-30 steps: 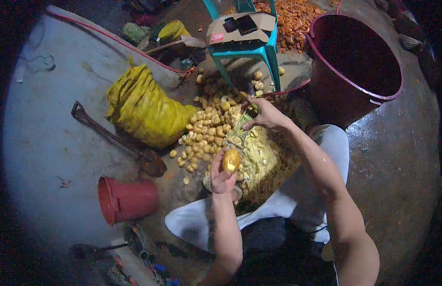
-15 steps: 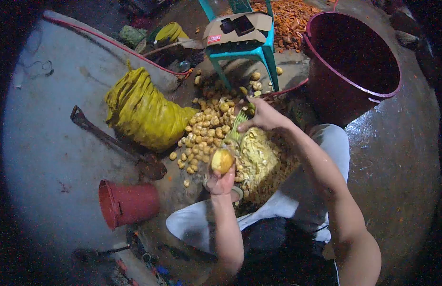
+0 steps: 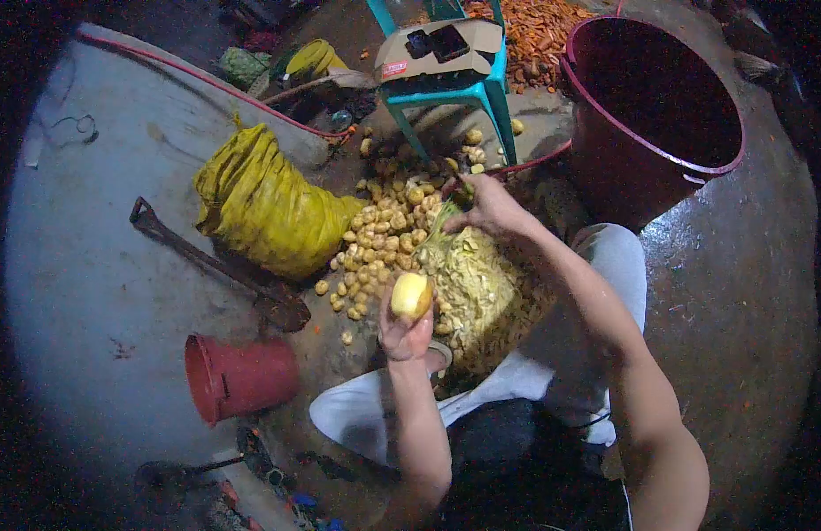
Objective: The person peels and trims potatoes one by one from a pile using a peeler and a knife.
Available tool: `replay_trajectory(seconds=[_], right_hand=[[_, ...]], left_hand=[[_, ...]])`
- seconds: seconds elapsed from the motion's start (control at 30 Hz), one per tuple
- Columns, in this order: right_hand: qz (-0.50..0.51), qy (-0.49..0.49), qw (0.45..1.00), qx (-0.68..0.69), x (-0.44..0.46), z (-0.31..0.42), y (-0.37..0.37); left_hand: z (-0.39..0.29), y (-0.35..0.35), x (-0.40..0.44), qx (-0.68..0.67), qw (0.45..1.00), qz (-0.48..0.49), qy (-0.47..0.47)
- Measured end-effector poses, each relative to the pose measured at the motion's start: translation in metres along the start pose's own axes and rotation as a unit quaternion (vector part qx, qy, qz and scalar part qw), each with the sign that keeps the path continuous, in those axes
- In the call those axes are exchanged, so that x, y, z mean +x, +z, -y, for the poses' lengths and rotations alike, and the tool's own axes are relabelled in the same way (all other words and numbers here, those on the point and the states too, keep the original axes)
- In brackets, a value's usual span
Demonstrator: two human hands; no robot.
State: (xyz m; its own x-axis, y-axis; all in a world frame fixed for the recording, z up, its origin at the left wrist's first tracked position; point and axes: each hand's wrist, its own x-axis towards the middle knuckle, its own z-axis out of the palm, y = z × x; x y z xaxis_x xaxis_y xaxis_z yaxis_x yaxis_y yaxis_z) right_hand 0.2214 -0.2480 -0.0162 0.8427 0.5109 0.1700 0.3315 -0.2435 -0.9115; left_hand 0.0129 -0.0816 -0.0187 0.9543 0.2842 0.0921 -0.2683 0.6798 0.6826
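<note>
My left hand (image 3: 405, 340) is closed around a large potato (image 3: 409, 294), held upright. Its front is peeled to pale yellow, while brown skin shows down its right side. Farther forward and to the right, my right hand (image 3: 492, 209) is closed on a blurred, greenish hand tool (image 3: 444, 219); motion smears its exact kind. The tool is apart from the potato. Below my right hand lies a heap of pale yellow peelings (image 3: 477, 288). Just left of the heap, many small brown potatoes (image 3: 379, 239) are spread on the floor.
A full yellow sack (image 3: 273, 203) leans by the potatoes. A shovel (image 3: 220, 261) and a red bucket (image 3: 242, 376) are at left. A large maroon tub (image 3: 605, 150) stands at right. Behind are a teal chair (image 3: 437, 99) bearing cardboard and phones, and orange pieces (image 3: 539, 40).
My right hand has swung slightly with the blurred tool. The potato in my left hand has turned, showing more pale peeled flesh toward me.
</note>
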Motion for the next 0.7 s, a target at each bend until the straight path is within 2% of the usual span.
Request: replay_trajectory(seconds=[0.03, 0.1, 0.13, 0.17, 0.23, 0.3, 0.37, 0.43, 0.47, 0.5, 0.57, 0.6, 0.63, 0.67, 0.7], right_hand=[[0.011, -0.003, 0.999, 0.042, 0.0, 0.005, -0.011], [0.029, -0.073, 0.993, 0.083, -0.005, 0.022, -0.01], [0.089, -0.059, 0.987, 0.118, -0.009, 0.03, -0.006], [0.057, -0.113, 0.987, 0.094, -0.015, 0.034, 0.006], [0.011, -0.069, 0.997, 0.019, -0.014, 0.022, 0.013], [-0.004, -0.002, 0.999, 0.04, -0.003, 0.007, -0.006], [-0.003, 0.016, 1.0, 0.003, 0.004, 0.002, -0.009], [0.054, -0.091, 0.985, 0.138, -0.005, 0.021, -0.004], [0.071, -0.103, 0.983, 0.137, -0.01, 0.029, 0.003], [0.049, -0.113, 0.991, 0.057, -0.009, 0.026, 0.013], [-0.031, -0.095, 0.995, -0.015, -0.011, 0.015, 0.005], [-0.017, -0.033, 0.999, 0.001, 0.0, 0.0, 0.001], [0.014, 0.009, 0.997, 0.076, -0.001, 0.009, -0.012], [0.031, -0.021, 0.997, 0.065, -0.001, 0.017, -0.016], [0.05, -0.05, 0.996, 0.053, -0.002, 0.024, -0.015]], left_hand=[[0.0, -0.007, -0.001, 0.001, 1.0, 0.003, 0.002], [-0.001, -0.018, 0.002, -0.027, 0.999, 0.014, -0.035], [-0.002, -0.004, 0.007, 0.03, 1.0, 0.007, -0.001], [-0.003, 0.005, 0.008, 0.029, 1.0, 0.007, 0.0], [-0.001, 0.012, 0.004, 0.077, 0.997, -0.025, -0.002], [0.005, -0.005, 0.001, 0.047, 0.998, -0.024, 0.019], [0.004, -0.006, 0.004, -0.154, 0.986, 0.014, -0.059], [-0.002, 0.001, 0.004, -0.132, 0.989, -0.019, -0.069], [-0.004, 0.012, 0.004, -0.025, 0.998, -0.047, -0.044], [-0.003, 0.013, 0.003, 0.007, 0.998, -0.048, -0.036], [0.001, 0.012, 0.0, 0.072, 0.996, -0.051, -0.022], [0.004, 0.013, 0.0, -0.028, 0.998, -0.044, -0.028], [0.004, 0.013, 0.003, -0.127, 0.991, -0.034, -0.034], [0.003, 0.009, 0.004, -0.142, 0.985, -0.071, -0.06], [0.002, 0.005, 0.004, -0.143, 0.986, -0.069, -0.058]])
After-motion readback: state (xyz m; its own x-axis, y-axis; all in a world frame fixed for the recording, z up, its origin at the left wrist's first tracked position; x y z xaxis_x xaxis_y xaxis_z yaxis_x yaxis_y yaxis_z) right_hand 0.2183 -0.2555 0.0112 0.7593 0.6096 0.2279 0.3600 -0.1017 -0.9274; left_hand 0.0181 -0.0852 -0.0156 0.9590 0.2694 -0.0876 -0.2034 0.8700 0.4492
